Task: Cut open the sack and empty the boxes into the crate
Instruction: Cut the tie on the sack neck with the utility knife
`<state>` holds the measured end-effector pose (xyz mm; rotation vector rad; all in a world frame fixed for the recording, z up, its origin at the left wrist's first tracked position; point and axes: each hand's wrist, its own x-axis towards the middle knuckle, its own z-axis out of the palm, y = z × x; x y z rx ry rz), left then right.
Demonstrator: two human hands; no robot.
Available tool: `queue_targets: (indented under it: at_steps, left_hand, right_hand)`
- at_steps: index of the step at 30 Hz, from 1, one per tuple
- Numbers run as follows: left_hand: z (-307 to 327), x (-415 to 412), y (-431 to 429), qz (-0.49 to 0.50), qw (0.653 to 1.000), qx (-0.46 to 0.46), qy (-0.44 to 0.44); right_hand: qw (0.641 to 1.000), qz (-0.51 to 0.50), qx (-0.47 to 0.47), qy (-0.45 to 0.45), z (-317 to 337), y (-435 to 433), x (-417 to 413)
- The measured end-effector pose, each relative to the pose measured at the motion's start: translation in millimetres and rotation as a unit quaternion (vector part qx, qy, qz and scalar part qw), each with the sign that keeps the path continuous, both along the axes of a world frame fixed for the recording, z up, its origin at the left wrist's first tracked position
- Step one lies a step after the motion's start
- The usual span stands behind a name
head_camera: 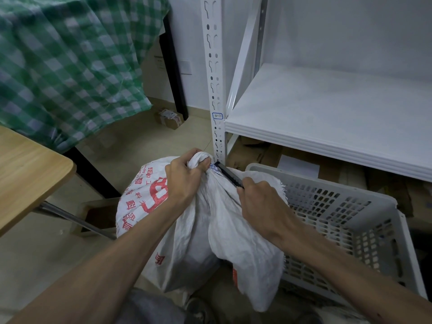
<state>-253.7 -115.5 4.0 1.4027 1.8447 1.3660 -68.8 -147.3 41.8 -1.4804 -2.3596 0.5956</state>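
Observation:
A white woven sack (187, 228) with red printing stands on the floor in front of me, its neck bunched and tied. My left hand (184, 181) grips the gathered top of the neck. My right hand (259, 202) holds a black utility knife (228, 174), whose tip sits at the tie just under my left fingers. The boxes are hidden inside the sack. A grey perforated plastic crate (350, 220) stands directly right of the sack, touching it.
A white metal shelf unit (327, 108) stands behind the crate, its slotted upright (216, 90) just beyond the sack. Flattened cardboard (268, 155) lies under the shelf. A wooden tabletop (28, 174) is at left, a green checked cloth (70, 61) behind it, a small parcel (169, 118) on the floor.

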Motion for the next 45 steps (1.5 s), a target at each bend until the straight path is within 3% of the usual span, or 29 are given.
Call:
queue_targets:
  at_steps: [11,17,21,23,27,30,37,39,41,43,45]
  left_hand:
    - [4,-4,2,-0.011,1.000,-0.006,0.004]
    - [2,-8,0,-0.045,0.999,-0.023,-0.018]
    - [0,-12,-1,-0.063,0.991,-0.052,-0.107]
    - [5,-8,-4,-0.078,0.981,-0.066,-0.166]
    - [12,-1,-7,-0.099,0.961,-0.083,-0.245]
    - [14,-2,-8,-0.101,0.954,-0.093,-0.265]
    - [11,-5,-10,-0.074,0.951,-0.096,-0.285]
    - [9,-5,-13,-0.069,0.976,-0.081,-0.190]
    - [8,-3,-14,-0.044,0.999,-0.027,-0.001]
    - [12,0,-15,-0.030,0.985,0.077,0.151]
    - [14,1,-14,-0.068,0.950,0.153,0.262]
  right_hand:
    - [1.000,-0.022,0.000,0.003,-9,-5,9]
    - [0.981,-0.085,-0.009,0.173,10,9,29]
    - [0.923,-0.146,-0.153,0.323,3,30,20]
    - [0.902,-0.159,-0.183,0.357,0,39,7]
    - [0.915,-0.177,-0.156,0.328,-1,52,-12]
    - [0.916,-0.169,-0.203,0.303,-3,54,-15]
    - [0.839,-0.183,-0.375,0.351,-11,46,-29]
    - [0.812,-0.201,-0.392,0.384,-11,44,-29]
    - [0.789,-0.203,-0.401,0.419,-8,44,-27]
    - [0.780,-0.197,-0.399,0.440,-3,44,-24]
    - [0.776,-0.192,-0.396,0.451,2,43,-19]
